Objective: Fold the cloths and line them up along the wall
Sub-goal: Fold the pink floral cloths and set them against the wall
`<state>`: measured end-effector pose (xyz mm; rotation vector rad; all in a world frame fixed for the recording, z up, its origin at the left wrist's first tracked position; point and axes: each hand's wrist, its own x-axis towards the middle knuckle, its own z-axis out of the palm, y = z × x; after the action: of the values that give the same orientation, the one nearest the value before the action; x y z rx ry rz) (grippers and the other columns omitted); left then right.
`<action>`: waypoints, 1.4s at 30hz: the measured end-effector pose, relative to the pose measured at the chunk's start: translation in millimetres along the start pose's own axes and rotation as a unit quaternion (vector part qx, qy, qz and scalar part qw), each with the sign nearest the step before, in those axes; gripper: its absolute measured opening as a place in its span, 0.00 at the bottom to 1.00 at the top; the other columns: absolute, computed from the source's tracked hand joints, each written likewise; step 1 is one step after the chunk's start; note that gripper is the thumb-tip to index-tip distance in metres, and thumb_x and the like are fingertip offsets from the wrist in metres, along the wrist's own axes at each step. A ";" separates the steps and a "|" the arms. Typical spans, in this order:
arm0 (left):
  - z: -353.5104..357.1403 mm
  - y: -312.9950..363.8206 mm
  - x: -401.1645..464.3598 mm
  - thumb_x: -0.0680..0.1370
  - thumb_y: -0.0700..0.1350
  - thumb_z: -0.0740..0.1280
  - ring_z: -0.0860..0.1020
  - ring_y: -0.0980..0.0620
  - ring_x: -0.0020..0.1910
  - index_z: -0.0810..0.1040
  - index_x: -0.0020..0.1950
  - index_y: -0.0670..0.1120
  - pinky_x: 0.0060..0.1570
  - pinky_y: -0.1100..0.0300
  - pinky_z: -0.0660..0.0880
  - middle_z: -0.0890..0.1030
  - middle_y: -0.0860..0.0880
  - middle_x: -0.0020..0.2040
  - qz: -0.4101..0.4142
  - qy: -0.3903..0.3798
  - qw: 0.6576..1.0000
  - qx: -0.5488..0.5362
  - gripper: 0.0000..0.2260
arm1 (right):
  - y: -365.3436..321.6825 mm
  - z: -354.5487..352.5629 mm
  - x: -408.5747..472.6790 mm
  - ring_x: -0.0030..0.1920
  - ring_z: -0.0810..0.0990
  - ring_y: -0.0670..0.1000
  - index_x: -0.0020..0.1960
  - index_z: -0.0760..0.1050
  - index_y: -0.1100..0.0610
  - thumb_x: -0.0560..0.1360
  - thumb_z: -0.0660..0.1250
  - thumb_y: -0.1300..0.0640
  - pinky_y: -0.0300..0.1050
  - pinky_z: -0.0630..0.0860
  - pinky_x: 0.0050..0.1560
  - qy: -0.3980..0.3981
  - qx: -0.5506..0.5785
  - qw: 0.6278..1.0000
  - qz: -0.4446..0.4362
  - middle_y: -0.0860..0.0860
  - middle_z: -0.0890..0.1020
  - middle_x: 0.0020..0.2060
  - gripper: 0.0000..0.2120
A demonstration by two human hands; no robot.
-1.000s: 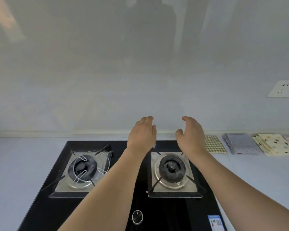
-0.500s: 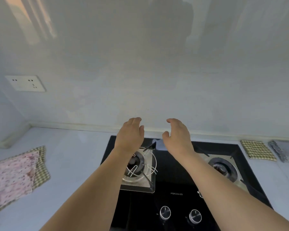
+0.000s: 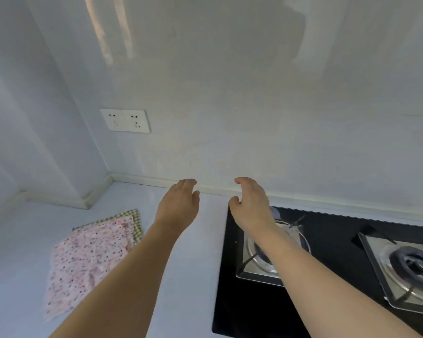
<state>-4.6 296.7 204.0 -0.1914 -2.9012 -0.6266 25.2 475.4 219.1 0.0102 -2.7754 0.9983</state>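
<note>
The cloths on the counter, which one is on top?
The pink speckled cloth is on top. The checked cloth lies under it, with only its edge peeking out along the far and right sides.

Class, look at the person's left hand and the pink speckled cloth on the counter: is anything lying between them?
Nothing visible does. The left hand hangs empty above bare counter, and the pink speckled cloth lies to its left, on top of a checked cloth. The stove is on the other side.
</note>
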 end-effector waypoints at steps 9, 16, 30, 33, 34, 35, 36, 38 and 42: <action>-34.5 -143.6 -31.5 0.83 0.46 0.56 0.69 0.46 0.68 0.68 0.72 0.46 0.64 0.51 0.68 0.71 0.47 0.70 -0.103 -0.005 0.995 0.001 0.18 | -83.2 105.6 10.6 0.66 0.70 0.52 0.70 0.67 0.57 0.76 0.59 0.61 0.47 0.64 0.69 -0.081 0.016 0.994 -0.066 0.50 0.70 0.68 0.22; 4.3 -251.5 -63.7 0.82 0.45 0.56 0.69 0.49 0.68 0.70 0.71 0.47 0.64 0.55 0.68 0.72 0.49 0.70 -0.125 -0.029 0.992 -0.009 0.17 | -95.2 215.2 -5.9 0.68 0.68 0.50 0.70 0.67 0.56 0.78 0.58 0.61 0.42 0.63 0.69 -0.158 -0.012 0.984 -0.078 0.49 0.69 0.70 0.21; 103.2 -361.1 -118.9 0.77 0.39 0.65 0.73 0.57 0.50 0.75 0.49 0.51 0.48 0.66 0.71 0.73 0.57 0.50 -0.001 0.111 0.988 -0.109 0.07 | -37.7 399.9 -42.1 0.54 0.73 0.47 0.58 0.77 0.55 0.76 0.62 0.61 0.43 0.72 0.58 -0.060 0.082 0.976 -0.192 0.47 0.76 0.52 0.12; 105.4 -366.7 -127.7 0.74 0.46 0.66 0.74 0.52 0.50 0.74 0.45 0.53 0.53 0.57 0.71 0.75 0.55 0.48 0.075 0.110 0.987 -0.092 0.03 | -31.2 400.4 -47.3 0.54 0.72 0.48 0.56 0.78 0.54 0.75 0.64 0.61 0.42 0.70 0.57 -0.010 0.070 0.973 -0.222 0.47 0.75 0.51 0.11; 105.1 -365.3 -129.1 0.73 0.50 0.65 0.74 0.52 0.51 0.75 0.46 0.54 0.53 0.57 0.70 0.75 0.55 0.48 0.087 0.100 0.987 -0.093 0.03 | -29.6 399.3 -50.4 0.54 0.72 0.49 0.55 0.78 0.54 0.75 0.64 0.60 0.43 0.70 0.58 -0.009 0.058 0.973 -0.222 0.48 0.75 0.51 0.11; 105.5 -364.1 -129.7 0.73 0.53 0.65 0.73 0.53 0.51 0.76 0.46 0.54 0.53 0.58 0.70 0.75 0.56 0.48 0.096 0.085 0.988 -0.091 0.05 | -27.9 398.2 -52.9 0.55 0.73 0.50 0.55 0.78 0.53 0.74 0.65 0.59 0.45 0.71 0.58 -0.020 0.044 0.975 -0.218 0.48 0.76 0.51 0.10; 106.8 -363.5 -130.5 0.72 0.55 0.65 0.73 0.54 0.50 0.76 0.47 0.55 0.53 0.58 0.70 0.75 0.57 0.48 0.102 0.067 0.989 -0.083 0.07 | -26.7 396.9 -55.3 0.55 0.73 0.51 0.55 0.78 0.53 0.74 0.65 0.59 0.47 0.71 0.58 -0.039 0.027 0.976 -0.210 0.47 0.77 0.51 0.10; 110.3 -363.4 -133.2 0.70 0.58 0.66 0.73 0.55 0.49 0.77 0.48 0.55 0.54 0.56 0.72 0.75 0.58 0.47 0.117 0.051 0.990 -0.060 0.10 | -25.4 395.0 -58.5 0.55 0.72 0.50 0.54 0.79 0.51 0.73 0.66 0.58 0.47 0.71 0.58 -0.072 0.012 0.978 -0.197 0.46 0.78 0.51 0.10; 110.6 -365.3 -133.7 0.70 0.55 0.67 0.74 0.55 0.48 0.78 0.45 0.53 0.52 0.55 0.74 0.76 0.58 0.45 0.132 0.052 0.988 -0.059 0.08 | -29.3 390.0 -59.8 0.55 0.72 0.48 0.49 0.79 0.45 0.68 0.69 0.60 0.44 0.71 0.59 -0.093 0.057 0.981 -0.163 0.40 0.75 0.47 0.13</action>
<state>52.8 0.9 -65.9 -0.5327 -2.6769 -0.7364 16.8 203.0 -67.6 0.5812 -2.7445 1.1116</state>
